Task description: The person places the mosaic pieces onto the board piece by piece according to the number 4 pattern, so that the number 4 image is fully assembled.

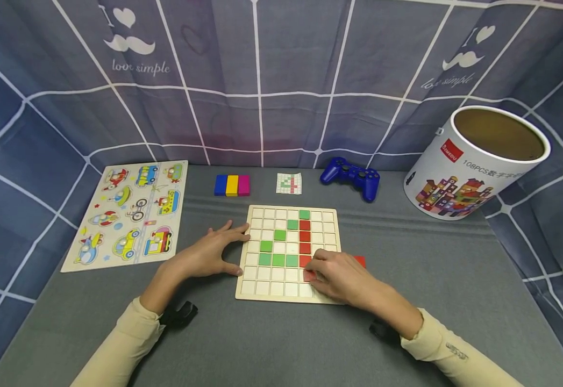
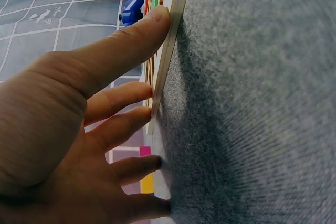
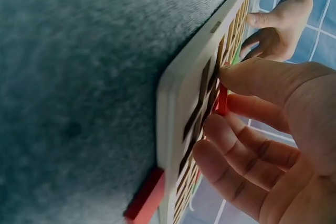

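A wooden grid board (image 1: pixel 288 212) lies flat on the grey worktop (image 1: pixel 431 279), its square cells partly filled with green tiles (image 1: pixel 278 260) and a column of red tiles (image 1: pixel 305 236). The right hand (image 1: pixel 341 277) rests over the board's lower right part, fingers curled, pinching a red tile (image 1: pixel 308 276) between thumb and fingertips at a cell just below the red column; the right wrist view shows that tile (image 3: pixel 222 99) held edge-on against the grid openings. Another red tile (image 1: pixel 360 261) lies on the worktop just beside the board's right edge, partly hidden by the hand. The left hand (image 1: pixel 211 252) lies on the worktop at the board's left edge with fingers spread and fairly straight, holding nothing; the left wrist view shows its thumb (image 2: pixel 137 32) and fingertips touching the board's side. Behind the board sit a blue, yellow and pink row of blocks (image 1: pixel 232 185), a small pattern card (image 1: pixel 289 183) and a blue game controller (image 1: pixel 351 176). A white cylindrical tub (image 1: pixel 470 166), open at the top, stands at the far right, and a vehicle puzzle board (image 1: pixel 131 212) lies well apart on the left.
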`<control>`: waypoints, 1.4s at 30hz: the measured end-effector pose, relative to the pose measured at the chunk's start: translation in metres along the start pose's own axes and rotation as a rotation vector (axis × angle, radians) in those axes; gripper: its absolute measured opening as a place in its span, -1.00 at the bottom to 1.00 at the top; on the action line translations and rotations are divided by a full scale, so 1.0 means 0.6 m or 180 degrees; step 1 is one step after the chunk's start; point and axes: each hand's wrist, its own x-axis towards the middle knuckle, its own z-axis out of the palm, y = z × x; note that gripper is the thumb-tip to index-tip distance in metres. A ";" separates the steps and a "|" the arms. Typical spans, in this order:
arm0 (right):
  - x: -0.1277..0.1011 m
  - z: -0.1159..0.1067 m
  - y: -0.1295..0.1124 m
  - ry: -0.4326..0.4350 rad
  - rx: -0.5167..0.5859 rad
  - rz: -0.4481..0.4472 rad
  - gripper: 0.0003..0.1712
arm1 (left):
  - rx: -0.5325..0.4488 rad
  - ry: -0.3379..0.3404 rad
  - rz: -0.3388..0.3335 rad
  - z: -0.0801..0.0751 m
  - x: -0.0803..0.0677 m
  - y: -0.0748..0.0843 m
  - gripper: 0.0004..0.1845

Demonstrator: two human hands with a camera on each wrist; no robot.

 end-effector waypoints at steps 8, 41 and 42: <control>0.007 0.001 -0.008 -0.0051 -0.0129 0.0030 -0.87 | -0.0008 -0.0012 0.0011 0.001 0.003 0.003 -0.13; -0.069 -0.057 0.056 0.0047 -0.0431 0.0533 -0.64 | -0.0060 0.0016 0.0000 0.002 0.001 -0.001 -0.15; -0.072 -0.059 0.059 0.0032 -0.0452 0.0562 -0.63 | -0.0057 0.0019 -0.0003 0.002 0.001 -0.001 -0.14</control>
